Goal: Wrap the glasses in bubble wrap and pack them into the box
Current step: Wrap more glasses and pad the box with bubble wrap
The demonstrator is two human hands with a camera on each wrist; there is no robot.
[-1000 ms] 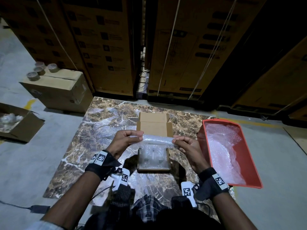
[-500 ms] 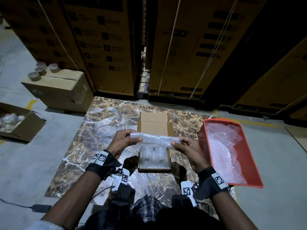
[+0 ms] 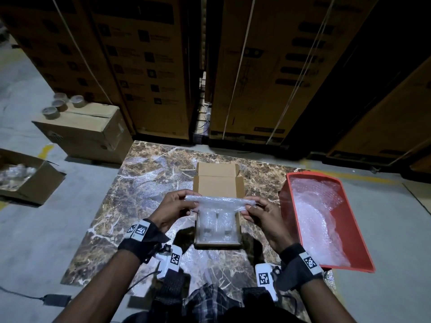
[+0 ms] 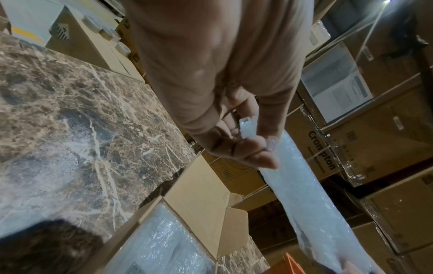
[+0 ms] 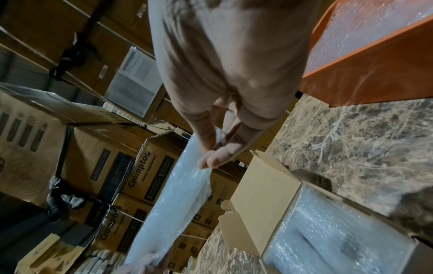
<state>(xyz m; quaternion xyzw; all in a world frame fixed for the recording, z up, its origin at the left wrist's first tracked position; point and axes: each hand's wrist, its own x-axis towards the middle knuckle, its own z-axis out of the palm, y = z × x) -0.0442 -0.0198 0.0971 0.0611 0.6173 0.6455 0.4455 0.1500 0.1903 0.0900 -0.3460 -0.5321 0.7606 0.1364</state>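
Open box (image 3: 218, 183) — bubble-wrapped bundles (image 3: 217, 226) inside

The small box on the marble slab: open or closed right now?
Open. The box has its lid flap folded back away from the person, and bubble-wrapped items show inside.

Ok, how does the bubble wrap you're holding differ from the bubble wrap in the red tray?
The held bubble wrap is a narrow rolled bundle, pinched at its ends by the left hand and right hand above the box. The tray's bubble wrap lies loose, crumpled and spread wide. Both are clear, bubbled plastic.
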